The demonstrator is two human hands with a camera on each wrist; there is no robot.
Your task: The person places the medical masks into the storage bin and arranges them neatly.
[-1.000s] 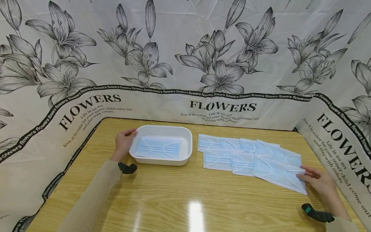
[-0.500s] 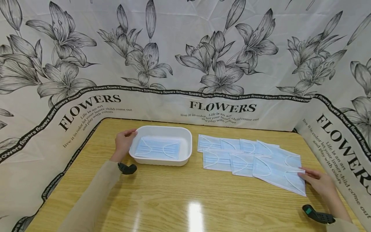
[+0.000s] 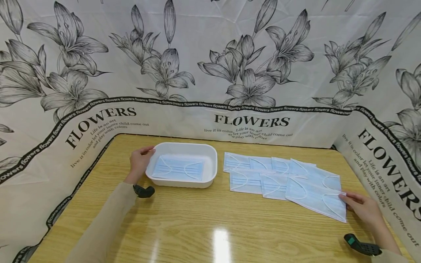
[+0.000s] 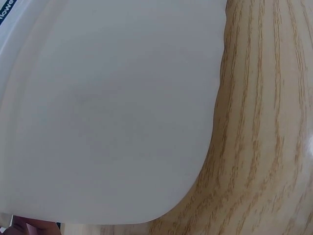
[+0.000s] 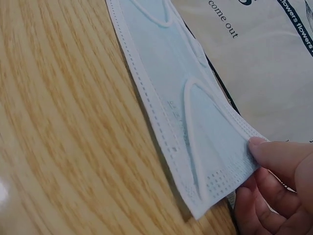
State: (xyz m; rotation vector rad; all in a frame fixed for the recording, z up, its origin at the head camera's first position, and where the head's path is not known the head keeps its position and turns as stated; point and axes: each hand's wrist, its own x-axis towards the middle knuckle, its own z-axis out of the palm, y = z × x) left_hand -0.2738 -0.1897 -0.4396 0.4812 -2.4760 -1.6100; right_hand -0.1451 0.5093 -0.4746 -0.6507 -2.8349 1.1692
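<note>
My left hand [image 3: 139,163] grips the left rim of a white plastic basin [image 3: 210,171]. In the left wrist view the basin's pale outer wall [image 4: 112,117] fills most of the picture. Inside lies a light blue disposable face mask [image 3: 177,168], pleats and white ear loops facing up. My right hand [image 3: 363,210] pinches the right edge of the nearest mask [image 3: 315,197] in two overlapping rows. Up close in the right wrist view, the thumb [image 5: 274,152] presses on top of that mask's edge, fingers curled beneath, and its near corner is lifted off the table.
Other masks [image 3: 245,180] overlap in two rows on the wooden table [image 3: 184,223], right of the basin. White cloth [image 3: 177,120] printed with flowers and lettering walls in the back and both sides. A black band [image 3: 361,245] is on each wrist.
The right hand keeps its pinch, and the nearest mask has shifted slightly left and toward the front. Left hand and basin stay in place.
</note>
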